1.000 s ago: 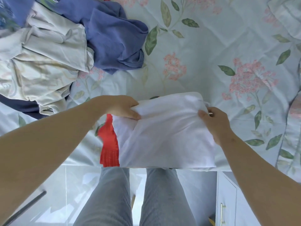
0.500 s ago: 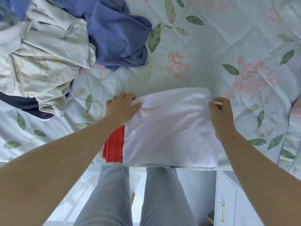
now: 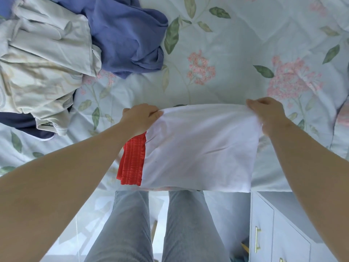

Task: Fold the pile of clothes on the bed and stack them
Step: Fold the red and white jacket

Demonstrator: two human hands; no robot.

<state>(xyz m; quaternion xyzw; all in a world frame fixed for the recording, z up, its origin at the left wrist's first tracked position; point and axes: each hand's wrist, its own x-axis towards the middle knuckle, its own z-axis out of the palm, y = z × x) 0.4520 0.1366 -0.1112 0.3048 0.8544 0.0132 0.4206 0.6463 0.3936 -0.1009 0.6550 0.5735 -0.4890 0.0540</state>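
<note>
Head view, left hand (image 3: 140, 118) and right hand (image 3: 268, 112) moved up, now pinching far corners of white garment (image 3: 200, 148).

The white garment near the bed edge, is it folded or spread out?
Folded. The white garment forms a compact rectangle atop a red garment; left hand and right hand pinch its far corners.
</note>
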